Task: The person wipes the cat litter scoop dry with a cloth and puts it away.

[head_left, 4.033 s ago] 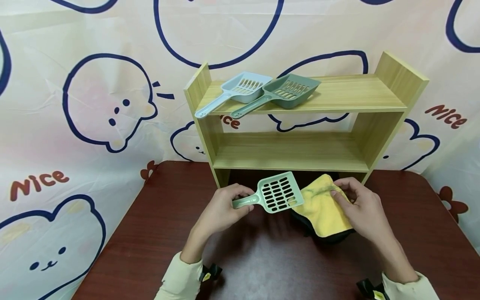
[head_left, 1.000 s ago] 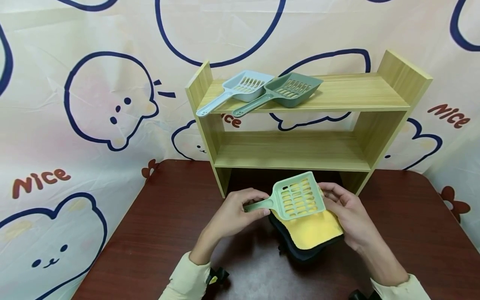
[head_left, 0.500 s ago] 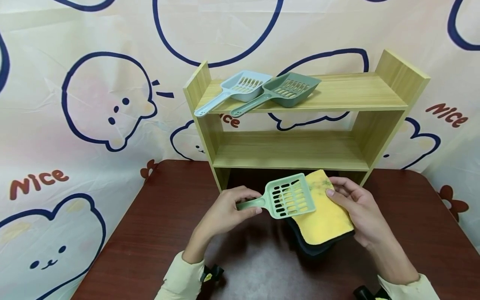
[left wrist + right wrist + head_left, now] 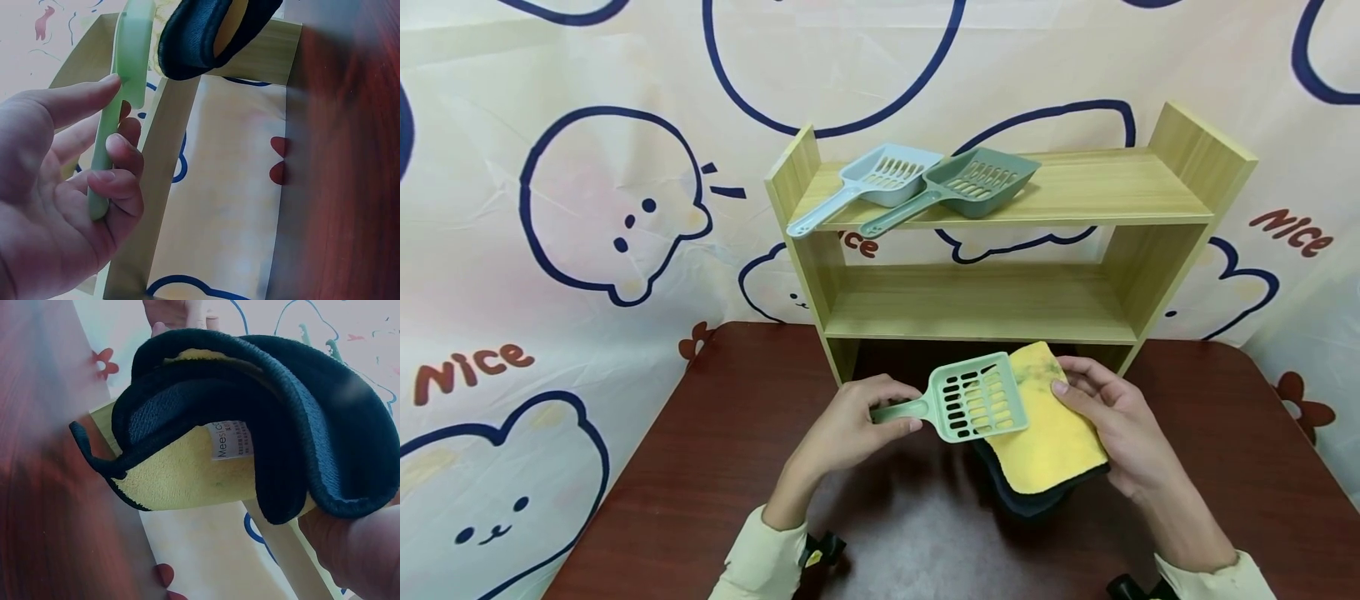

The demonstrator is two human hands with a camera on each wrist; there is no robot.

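My left hand (image 4: 857,421) grips the handle of a pale green slotted litter scoop (image 4: 934,402), its bowl pointing right. In the left wrist view the scoop (image 4: 131,59) appears edge-on, thumb and fingers around its handle. My right hand (image 4: 1116,429) pinches a folded cleaning cloth (image 4: 1052,437), yellow on top with some dark stains and dark navy underneath. The scoop's right end overlaps the cloth in the head view; whether they touch I cannot tell. From the right wrist, the cloth (image 4: 350,437) hangs in folds, with a white label (image 4: 231,440) on its yellow side.
A wooden shelf unit (image 4: 985,300) stands behind my hands on the dark red-brown table (image 4: 700,475). On its top board lie a light blue litter scoop (image 4: 891,196) and a dark green one (image 4: 970,204), handles overhanging the front edge. A printed curtain hangs behind.
One second ago the scoop lay over the cloth, my right hand at the scoop's far end. Since then the scoop has shifted left and the cloth right. Little differs over the last half second.
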